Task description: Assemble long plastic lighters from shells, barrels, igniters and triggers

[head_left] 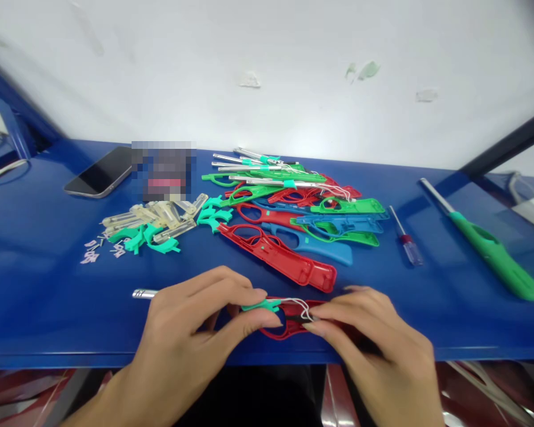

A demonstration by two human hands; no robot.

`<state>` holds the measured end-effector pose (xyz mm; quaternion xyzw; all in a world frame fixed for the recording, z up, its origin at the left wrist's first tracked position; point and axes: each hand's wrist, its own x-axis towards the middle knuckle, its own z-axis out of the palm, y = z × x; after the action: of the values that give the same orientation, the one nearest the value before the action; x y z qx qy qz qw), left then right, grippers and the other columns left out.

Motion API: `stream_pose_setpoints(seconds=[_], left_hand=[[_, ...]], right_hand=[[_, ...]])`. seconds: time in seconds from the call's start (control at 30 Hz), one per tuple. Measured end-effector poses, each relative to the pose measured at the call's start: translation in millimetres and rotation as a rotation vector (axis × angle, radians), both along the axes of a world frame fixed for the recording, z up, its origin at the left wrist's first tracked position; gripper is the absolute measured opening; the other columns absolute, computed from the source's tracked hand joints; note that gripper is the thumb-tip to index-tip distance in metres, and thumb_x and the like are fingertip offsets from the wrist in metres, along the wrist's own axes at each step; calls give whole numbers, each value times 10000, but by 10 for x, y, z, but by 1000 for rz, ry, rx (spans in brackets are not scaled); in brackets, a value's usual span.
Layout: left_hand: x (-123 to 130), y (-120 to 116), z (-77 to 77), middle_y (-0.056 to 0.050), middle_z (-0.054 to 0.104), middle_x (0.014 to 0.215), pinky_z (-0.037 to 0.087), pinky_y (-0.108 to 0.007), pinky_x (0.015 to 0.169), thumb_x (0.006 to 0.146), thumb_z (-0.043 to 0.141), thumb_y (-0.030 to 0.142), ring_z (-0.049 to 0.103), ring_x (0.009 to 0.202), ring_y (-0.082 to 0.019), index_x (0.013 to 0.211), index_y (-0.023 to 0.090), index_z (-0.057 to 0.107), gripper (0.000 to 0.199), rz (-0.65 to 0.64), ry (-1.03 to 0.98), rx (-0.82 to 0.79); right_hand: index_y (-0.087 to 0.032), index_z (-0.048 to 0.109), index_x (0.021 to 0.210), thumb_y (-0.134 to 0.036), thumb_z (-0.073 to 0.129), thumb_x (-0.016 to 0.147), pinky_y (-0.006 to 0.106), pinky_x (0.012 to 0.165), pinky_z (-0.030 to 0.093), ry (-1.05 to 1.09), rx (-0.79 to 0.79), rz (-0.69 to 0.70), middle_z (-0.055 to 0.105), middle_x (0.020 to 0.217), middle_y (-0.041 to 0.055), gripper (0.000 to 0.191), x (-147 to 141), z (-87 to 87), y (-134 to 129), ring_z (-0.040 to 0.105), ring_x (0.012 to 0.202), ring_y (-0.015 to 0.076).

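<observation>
Close to the table's front edge, my left hand (pixel 195 323) pinches a teal plastic piece (pixel 262 305) between thumb and forefinger. A silver metal tube (pixel 143 293) sticks out on the far side of that hand. Below the fingers lies a red lighter shell half (pixel 278 334), partly hidden by both hands. My right hand (pixel 382 338) is closed at the fingertips on thin white wires (pixel 296 300), beside a small black part (pixel 296 319) over the shell. Just beyond my hands rests another red shell half (pixel 288 258), inner side up.
Behind lie heaped green, red and blue lighter shells (pixel 331 249) and metal tubes (pixel 271 182). Left are clear fuel tanks (pixel 175 216), teal triggers (pixel 136 238), small pale parts (pixel 89 257) and a phone (pixel 101 173). Right are a screwdriver (pixel 409 248) and a whole green lighter (pixel 493 255).
</observation>
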<state>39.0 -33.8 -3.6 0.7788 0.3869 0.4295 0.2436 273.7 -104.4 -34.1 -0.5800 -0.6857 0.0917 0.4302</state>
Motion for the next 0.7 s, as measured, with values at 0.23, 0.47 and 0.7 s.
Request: stream_pose_setpoints(seconds=[0.23,0.47,0.7], left_hand=[[-101,-28,-61,43,872,925,725,-287,740,1122,588,298,838,734,-171,1204,352,813,246,-48,196,95],[-109,-38,-72,12,882,954,704,-217,805,1123,458,129,841,759,-137,1260,243,749,341,-133,309,264],[-186,-61,-173,-55,859,1204,672,-247,962,1142,417,127,836,1057,-160,1325,195,675,324,-196,345,294]], right_hand=[[-343,755,1008,-268,775,1016,384,1128,448,-67,83,-69,787,846,-113,79,-52,11,-14,736,724,128],[-346,763,995,-279,768,1022,352,1135,438,-62,65,-41,811,872,-122,72,-93,27,10,755,721,122],[-339,776,975,-243,812,976,387,1107,485,44,57,-81,812,857,-119,103,-91,5,21,751,704,132]])
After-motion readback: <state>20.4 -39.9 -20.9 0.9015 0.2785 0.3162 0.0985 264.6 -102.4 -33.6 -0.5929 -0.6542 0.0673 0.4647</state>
